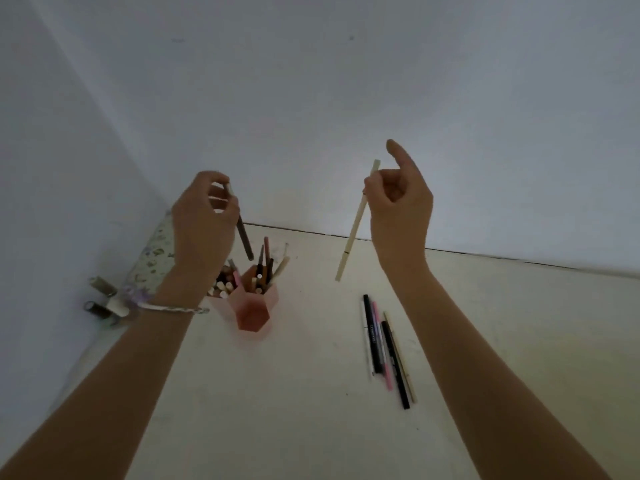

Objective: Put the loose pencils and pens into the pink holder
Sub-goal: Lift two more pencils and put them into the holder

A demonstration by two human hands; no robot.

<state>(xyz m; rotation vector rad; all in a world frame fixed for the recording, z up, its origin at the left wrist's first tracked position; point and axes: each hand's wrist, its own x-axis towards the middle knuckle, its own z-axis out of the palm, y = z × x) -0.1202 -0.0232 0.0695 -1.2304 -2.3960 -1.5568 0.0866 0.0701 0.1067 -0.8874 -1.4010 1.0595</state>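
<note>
The pink holder stands on the pale table left of centre, with several pens and pencils upright in its compartments. My left hand pinches a dark brown pencil just above the holder, tip pointing down at it. My right hand is raised to the right and pinches a cream pen that hangs tilted in the air, its index finger sticking up. Several loose pens, black, white, pink and tan, lie in a bundle on the table below my right hand.
A floral pouch leans against the left wall behind my left wrist, with small metal clips beside it. The table meets white walls at the back and left.
</note>
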